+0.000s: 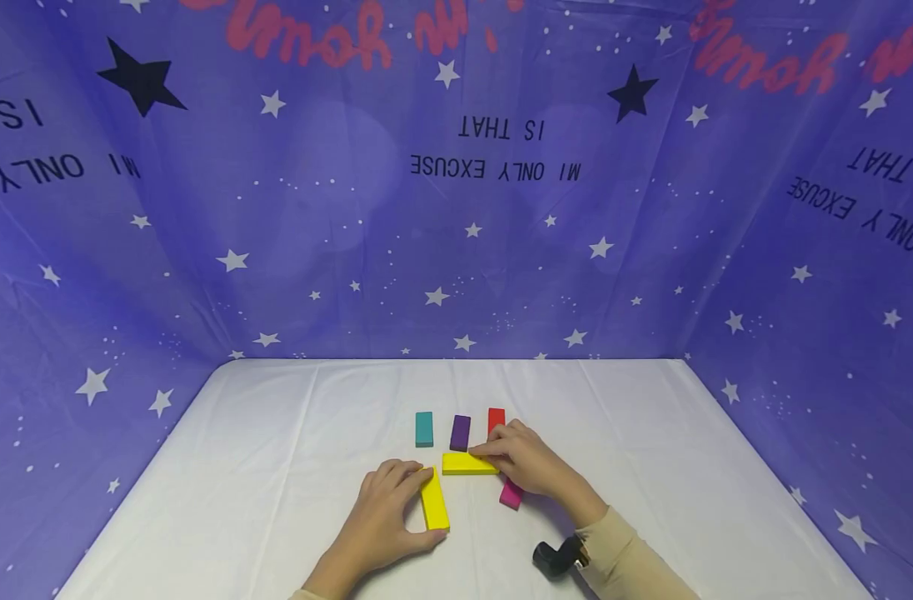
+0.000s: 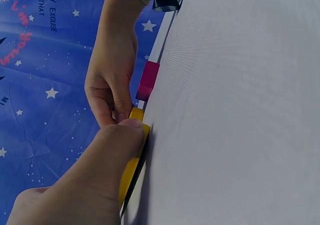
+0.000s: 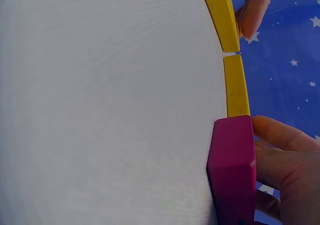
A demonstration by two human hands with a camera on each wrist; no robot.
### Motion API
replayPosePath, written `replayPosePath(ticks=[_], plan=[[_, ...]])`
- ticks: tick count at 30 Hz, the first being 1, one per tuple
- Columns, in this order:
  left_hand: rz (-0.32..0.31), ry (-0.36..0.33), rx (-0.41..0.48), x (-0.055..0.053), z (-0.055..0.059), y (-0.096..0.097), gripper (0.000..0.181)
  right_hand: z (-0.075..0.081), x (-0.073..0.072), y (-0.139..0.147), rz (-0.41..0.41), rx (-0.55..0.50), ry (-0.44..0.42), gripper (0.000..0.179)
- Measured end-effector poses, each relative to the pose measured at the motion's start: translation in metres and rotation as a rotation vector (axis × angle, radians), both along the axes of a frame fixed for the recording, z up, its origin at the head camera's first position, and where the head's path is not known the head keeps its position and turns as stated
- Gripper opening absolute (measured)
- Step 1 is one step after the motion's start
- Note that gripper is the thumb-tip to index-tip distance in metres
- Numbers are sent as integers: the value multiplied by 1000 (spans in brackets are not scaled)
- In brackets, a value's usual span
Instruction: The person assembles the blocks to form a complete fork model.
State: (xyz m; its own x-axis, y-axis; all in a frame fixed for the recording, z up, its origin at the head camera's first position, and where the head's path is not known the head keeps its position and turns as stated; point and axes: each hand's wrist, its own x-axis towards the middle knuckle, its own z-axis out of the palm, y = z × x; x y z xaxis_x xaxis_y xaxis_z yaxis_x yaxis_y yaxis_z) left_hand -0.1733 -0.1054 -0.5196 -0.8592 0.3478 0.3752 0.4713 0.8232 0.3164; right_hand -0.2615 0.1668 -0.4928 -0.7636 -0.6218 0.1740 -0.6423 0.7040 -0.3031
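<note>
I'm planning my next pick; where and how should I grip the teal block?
The teal block is probably best pinched across its long sides, near the middle, from above: it lies flat, longer than wide, a gap separating it from the purple block.

Long yellow block (image 1: 436, 504) slightly slanted; second yellow block (image 1: 464, 464) crosswise just beside, apparently apart

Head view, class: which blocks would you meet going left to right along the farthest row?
Teal block → purple block → red block, its near end hidden by the right hand.
</note>
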Motion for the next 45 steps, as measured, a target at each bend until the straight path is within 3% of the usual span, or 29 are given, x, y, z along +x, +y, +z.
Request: replayPosePath(ticks=[18, 30, 39, 45], plan=[[-50, 93, 19, 1, 0, 3, 82, -2, 1, 0, 1, -14, 2, 29], [-86, 42, 9, 4, 4, 11, 78, -1, 0, 0, -3, -19, -8, 30], [-136, 119, -1, 3, 1, 18, 79, -2, 0, 0, -13, -15, -19, 30], [-152, 92, -12, 4, 3, 24, 77, -2, 0, 0, -12, -17, -23, 30]])
